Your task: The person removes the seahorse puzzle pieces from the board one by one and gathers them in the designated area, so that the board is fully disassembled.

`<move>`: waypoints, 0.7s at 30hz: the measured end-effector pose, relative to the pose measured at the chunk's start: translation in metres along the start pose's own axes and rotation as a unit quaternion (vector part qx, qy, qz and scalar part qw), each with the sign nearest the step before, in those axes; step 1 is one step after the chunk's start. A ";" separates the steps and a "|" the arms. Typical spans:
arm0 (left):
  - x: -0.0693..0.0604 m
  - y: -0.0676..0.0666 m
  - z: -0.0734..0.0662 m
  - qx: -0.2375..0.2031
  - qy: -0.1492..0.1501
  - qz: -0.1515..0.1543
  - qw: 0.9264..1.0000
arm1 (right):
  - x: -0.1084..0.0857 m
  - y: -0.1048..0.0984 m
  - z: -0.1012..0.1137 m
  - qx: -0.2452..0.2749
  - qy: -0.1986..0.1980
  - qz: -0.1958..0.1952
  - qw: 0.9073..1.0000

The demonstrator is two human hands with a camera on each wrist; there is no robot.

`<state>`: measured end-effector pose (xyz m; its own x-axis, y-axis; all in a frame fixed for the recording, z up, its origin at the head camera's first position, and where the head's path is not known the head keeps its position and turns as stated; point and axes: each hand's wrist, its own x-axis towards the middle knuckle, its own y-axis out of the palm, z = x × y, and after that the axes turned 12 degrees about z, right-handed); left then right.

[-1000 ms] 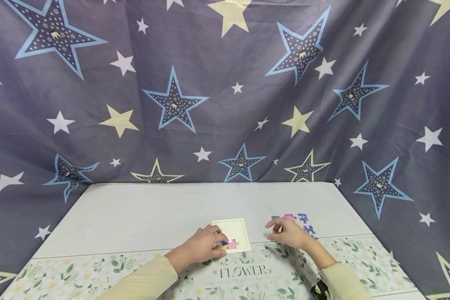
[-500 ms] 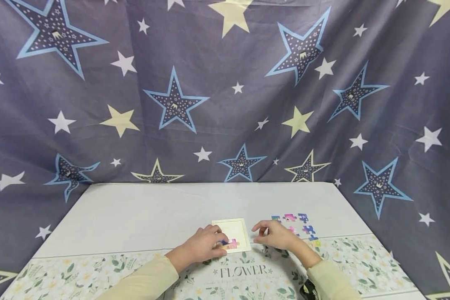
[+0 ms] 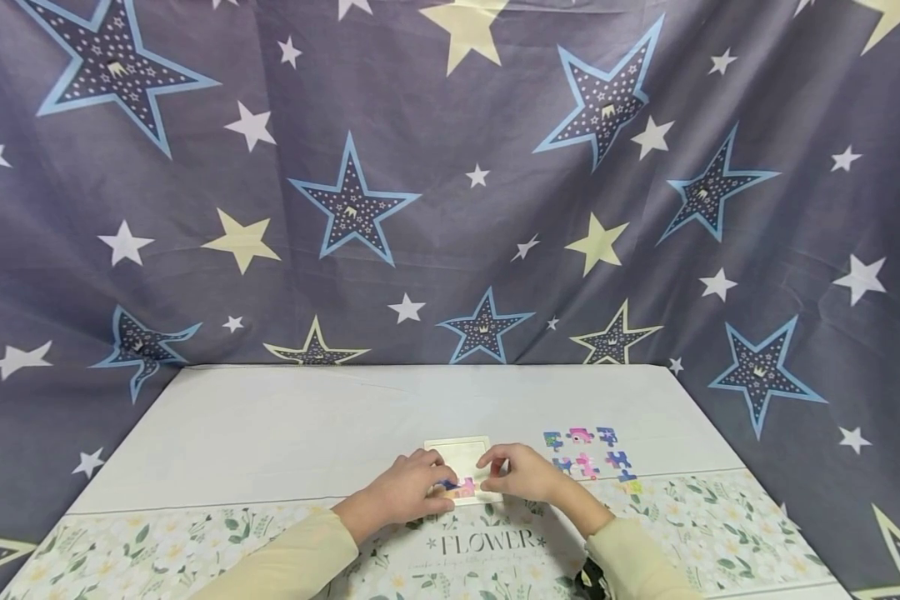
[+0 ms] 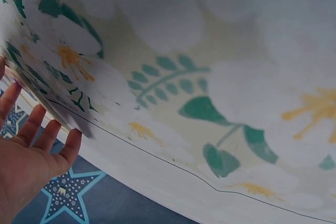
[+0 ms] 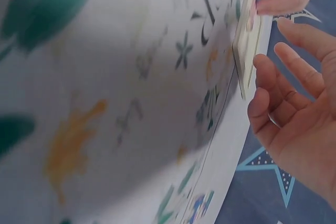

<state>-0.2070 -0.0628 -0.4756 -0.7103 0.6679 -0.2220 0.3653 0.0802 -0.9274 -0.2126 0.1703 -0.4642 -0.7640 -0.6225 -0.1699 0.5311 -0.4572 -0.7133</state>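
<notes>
A small pale square puzzle tray (image 3: 459, 453) lies mid-table with a few joined puzzle pieces (image 3: 467, 487), pink and blue, in its near part. My left hand (image 3: 405, 487) rests at the tray's left side. Its fingers reach over the pieces and its thumb lies at the near edge, covering that corner. In the left wrist view the fingers (image 4: 46, 137) are spread along the tray's side. My right hand (image 3: 521, 473) is over the tray's right edge, fingers loosely bent, thumb and forefinger apart. The right wrist view shows nothing held in this hand (image 5: 299, 98).
Several loose puzzle pieces (image 3: 587, 465) lie to the right of the tray, in pink, blue and yellow. A white tablecloth (image 3: 307, 433) with a floral band (image 3: 690, 517) covers the table. A star-patterned curtain (image 3: 435, 208) hangs behind it.
My right hand has moved left, away from the loose pieces to the tray's right edge, uncovering those pieces. The left hand has stayed at the tray.
</notes>
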 end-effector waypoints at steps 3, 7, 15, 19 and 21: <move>0.000 -0.001 0.000 0.001 0.001 0.002 1.000 | 0.004 0.003 0.003 -0.002 -0.002 0.004 1.000; 0.001 0.000 0.001 0.004 0.001 0.004 1.000 | 0.008 0.005 0.007 -0.006 0.001 0.005 1.000; 0.000 0.000 0.001 0.001 0.004 0.002 1.000 | 0.014 0.013 0.012 -0.014 0.012 0.006 1.000; 0.001 0.000 0.002 0.004 0.006 0.001 1.000 | 0.014 0.017 0.012 -0.032 0.036 0.004 0.999; 0.000 -0.001 0.002 0.004 0.005 0.002 1.000 | 0.014 0.018 0.012 -0.036 0.043 0.003 0.998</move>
<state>-0.2083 -0.0638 -0.4755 -0.7020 0.6763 -0.2231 0.3637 0.0711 -0.9288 -0.2094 0.1463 -0.4710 -0.7909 -0.5668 -0.2308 0.5109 -0.4038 -0.7589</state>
